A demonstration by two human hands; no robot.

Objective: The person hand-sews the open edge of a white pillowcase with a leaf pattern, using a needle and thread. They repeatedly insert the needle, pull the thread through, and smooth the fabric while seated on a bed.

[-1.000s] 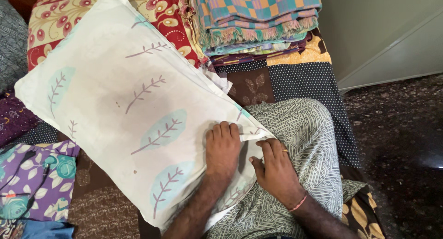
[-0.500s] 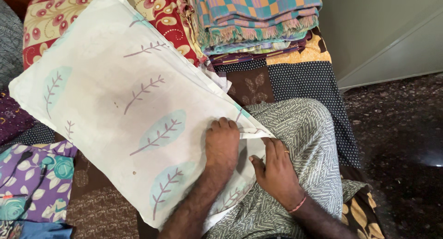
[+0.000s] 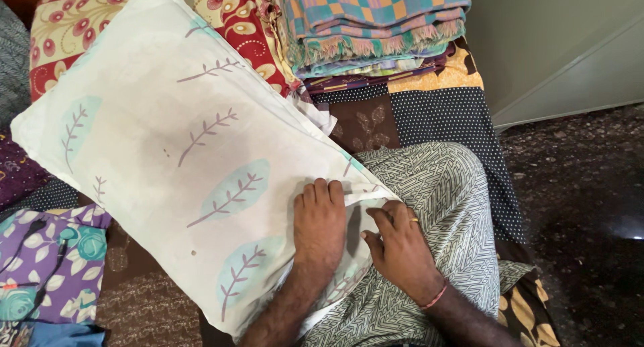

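- The pillow (image 3: 181,159) in its white leaf-print cover lies slantwise on the bed, its near end on the person's lap (image 3: 429,206)
- Left hand (image 3: 320,223) presses flat on that end, fingers together
- Right hand (image 3: 401,243), just beside it, pinches the cover's open edge
- Likely soft, light, floppy; best gripped at a corner or hem

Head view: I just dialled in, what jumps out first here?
A big white pillow with pale blue leaf prints lies slantwise across the middle, one end on the person's lap. Both hands sit at that near end: the left hand lies flat on the cover, and the right hand has its fingers at the cover's open edge. A stack of folded checked cloths lies behind, top centre.
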